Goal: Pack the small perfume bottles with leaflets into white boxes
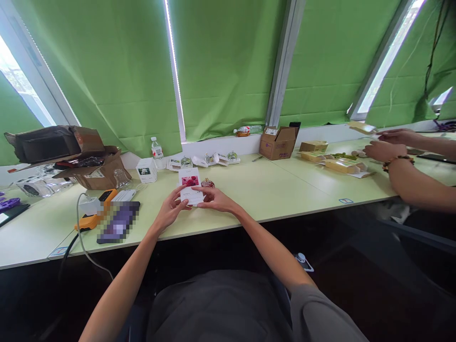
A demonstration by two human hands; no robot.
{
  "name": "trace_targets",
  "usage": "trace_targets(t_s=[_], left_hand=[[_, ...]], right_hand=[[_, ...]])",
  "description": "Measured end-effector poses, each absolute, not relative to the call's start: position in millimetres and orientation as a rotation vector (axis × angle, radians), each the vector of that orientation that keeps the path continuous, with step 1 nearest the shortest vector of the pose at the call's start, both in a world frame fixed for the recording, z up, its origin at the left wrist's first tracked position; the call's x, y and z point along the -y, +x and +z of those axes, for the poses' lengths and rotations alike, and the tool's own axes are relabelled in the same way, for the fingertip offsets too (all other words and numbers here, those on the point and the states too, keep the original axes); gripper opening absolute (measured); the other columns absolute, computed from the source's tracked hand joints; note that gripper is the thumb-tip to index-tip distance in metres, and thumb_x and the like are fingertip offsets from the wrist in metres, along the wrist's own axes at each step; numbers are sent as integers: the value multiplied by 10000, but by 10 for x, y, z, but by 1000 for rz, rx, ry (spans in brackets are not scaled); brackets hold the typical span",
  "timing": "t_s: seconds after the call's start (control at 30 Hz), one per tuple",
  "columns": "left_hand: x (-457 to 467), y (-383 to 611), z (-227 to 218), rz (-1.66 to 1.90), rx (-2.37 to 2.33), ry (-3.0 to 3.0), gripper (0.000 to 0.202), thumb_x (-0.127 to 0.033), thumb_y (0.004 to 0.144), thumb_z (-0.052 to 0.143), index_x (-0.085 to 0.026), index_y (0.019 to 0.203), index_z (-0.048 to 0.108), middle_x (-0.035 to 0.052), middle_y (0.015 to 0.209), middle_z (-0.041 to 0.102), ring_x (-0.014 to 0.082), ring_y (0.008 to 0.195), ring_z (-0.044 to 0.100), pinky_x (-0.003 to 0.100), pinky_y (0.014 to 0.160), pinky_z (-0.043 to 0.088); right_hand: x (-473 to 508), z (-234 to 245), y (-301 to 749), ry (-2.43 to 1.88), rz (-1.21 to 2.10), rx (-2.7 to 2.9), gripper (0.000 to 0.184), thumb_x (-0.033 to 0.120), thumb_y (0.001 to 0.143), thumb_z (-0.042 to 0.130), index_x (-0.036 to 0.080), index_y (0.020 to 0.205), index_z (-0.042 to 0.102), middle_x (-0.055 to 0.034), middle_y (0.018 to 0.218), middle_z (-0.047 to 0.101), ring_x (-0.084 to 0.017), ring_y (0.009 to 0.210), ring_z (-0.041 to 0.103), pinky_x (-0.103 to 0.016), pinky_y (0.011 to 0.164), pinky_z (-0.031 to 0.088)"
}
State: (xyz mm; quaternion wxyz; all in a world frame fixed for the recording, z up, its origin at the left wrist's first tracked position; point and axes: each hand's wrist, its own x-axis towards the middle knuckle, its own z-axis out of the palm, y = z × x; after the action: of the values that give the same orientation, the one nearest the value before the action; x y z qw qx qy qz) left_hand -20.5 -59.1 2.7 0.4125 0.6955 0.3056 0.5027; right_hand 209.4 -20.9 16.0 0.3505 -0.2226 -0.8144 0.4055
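Observation:
Between my two hands is a small white box [189,194] with a picture of red flowers on its front, held upright just over the table's front part. My left hand [170,209] grips its left side, the thumb on the lower front. My right hand [218,199] closes on its right side, with fingers across the front. Just behind my right hand stands a small round reddish glass item [207,183] with a gold-coloured top, partly hidden by the fingers. Another white box [146,170] with a white flower picture stands farther left.
Opened white packs [208,160] with round green-patterned items lie behind my hands. A phone [119,222], an orange device [87,222] and a cable are at left, near cardboard boxes [94,173]. A bottle [156,148] stands behind. At right, another person's hands [386,151] handle yellow boxes.

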Motion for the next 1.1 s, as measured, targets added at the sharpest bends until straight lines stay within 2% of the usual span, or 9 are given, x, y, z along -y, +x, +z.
trace_targets(t_s=[0.33,0.57,0.77,1.1], left_hand=[[670,-181,101,1226,-835,1727,733,-356,804,704,-276,1446,360,132,1324,564,264,1039,651,434,858,575],[649,-189,72,1233,-842,1721,722,-357,808,698,-270,1443,366,134,1314,569,255,1019,658,427,844,575],[635,-199,56,1234,-831,1726,708,-338,813,695,-271,1437,368,125,1297,574,248,1023,650,425,847,572],[619,-193,36,1251,-833,1731,700,-366,808,698,-263,1425,385,123,1276,587,243,1005,656,440,852,569]], right_hand=[[205,145,2099,-586,978,2126,689,441,799,699,248,1421,474,-33,935,648,-119,688,504,-266,661,468],[177,128,2096,-586,964,2131,680,451,807,684,229,1417,481,-32,941,645,-115,684,481,-262,661,459],[165,116,2095,-590,972,2124,686,456,799,687,231,1415,484,-49,1053,657,-125,724,504,-271,685,467],[159,119,2095,-593,973,2124,677,452,792,694,217,1399,506,-49,1029,670,-123,715,498,-262,669,459]])
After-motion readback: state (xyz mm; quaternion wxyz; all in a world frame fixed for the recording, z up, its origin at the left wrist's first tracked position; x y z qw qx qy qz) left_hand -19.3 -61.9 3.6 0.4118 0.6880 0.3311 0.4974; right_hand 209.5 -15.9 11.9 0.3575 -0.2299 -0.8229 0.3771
